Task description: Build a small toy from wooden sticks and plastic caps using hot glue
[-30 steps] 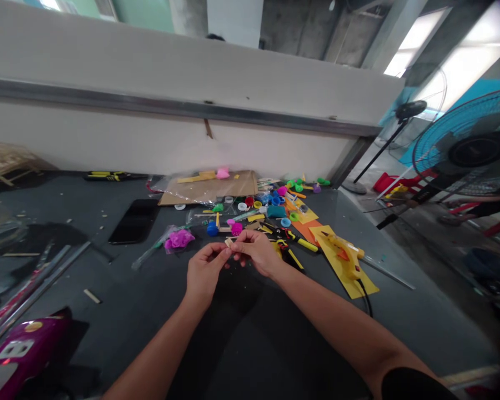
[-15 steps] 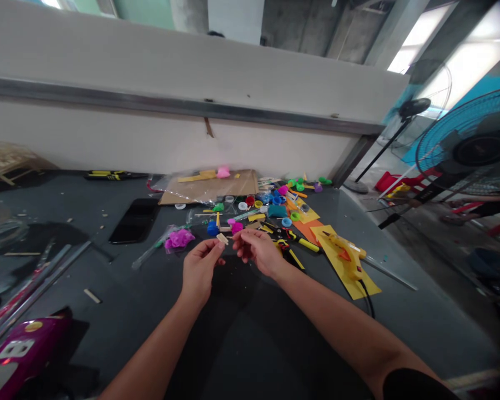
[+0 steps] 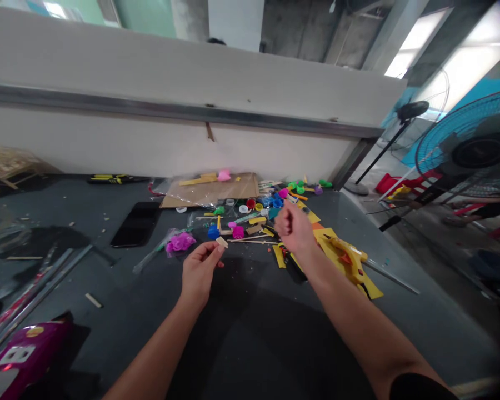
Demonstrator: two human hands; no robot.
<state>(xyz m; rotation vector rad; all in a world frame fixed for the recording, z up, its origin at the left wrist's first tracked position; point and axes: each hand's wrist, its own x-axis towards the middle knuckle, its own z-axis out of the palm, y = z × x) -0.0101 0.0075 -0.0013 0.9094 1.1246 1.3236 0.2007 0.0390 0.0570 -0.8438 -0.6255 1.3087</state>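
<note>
My left hand (image 3: 200,269) pinches a small pale piece of wood (image 3: 222,242) between thumb and fingertips, above the dark table. To the right, my right hand (image 3: 294,225) is closed over the pile of small parts, with its fingers curled. Whatever it may hold is hidden. Beneath and beside it lie black and yellow pliers (image 3: 294,265), partly covered by the forearm. Thin wooden sticks (image 3: 254,240) and a magenta lump (image 3: 238,231) lie between the hands. A blue cap (image 3: 213,231) stands just beyond my left hand.
A yellow glue gun (image 3: 348,258) rests on yellow sheets at the right. Coloured bottle caps (image 3: 250,204) lie before brown cardboard (image 3: 210,191). A black phone (image 3: 135,224), bagged purple material (image 3: 180,242) and a magenta device (image 3: 29,350) lie leftward. A fan (image 3: 475,150) stands beyond the table.
My right hand has moved away from the left, to the right and farther out over the parts, and its fingers have curled in. My left hand keeps the wood piece nearly in place.
</note>
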